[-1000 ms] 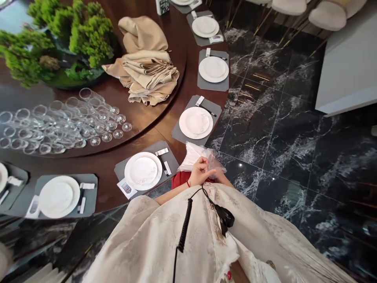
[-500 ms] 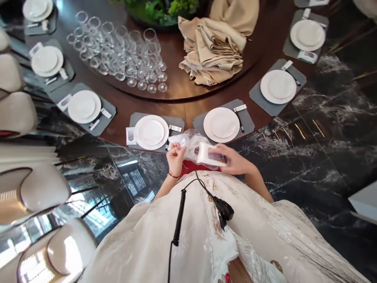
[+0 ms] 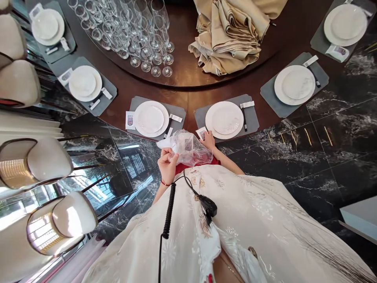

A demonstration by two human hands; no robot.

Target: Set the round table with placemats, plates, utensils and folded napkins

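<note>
My left hand (image 3: 167,167) pinches the edge of a clear plastic bag (image 3: 196,153), which hangs crumpled in front of my body with a white printed packet showing through it. At the near table edge, my right hand (image 3: 209,140) holds a small white printed packet (image 3: 201,133) by its lower side, against the left edge of a stacked pair of white plates (image 3: 224,120). Those plates lie on a grey placemat (image 3: 252,122) with black chopsticks at their right. A matching packet (image 3: 130,120) lies left of the neighbouring plates (image 3: 150,119).
On the raised turntable (image 3: 179,80) stand many stemmed glasses (image 3: 126,35) beside a heap of beige cloth napkins (image 3: 226,39). More place settings curve along both sides of the round table. Cream chairs (image 3: 55,161) stand at the left on the dark marble floor.
My right hand has carried a white packet away from the plastic bag and down beside the right-hand plates. My left hand keeps the bag, shifted slightly left. The view has shifted nearer the table edge.
</note>
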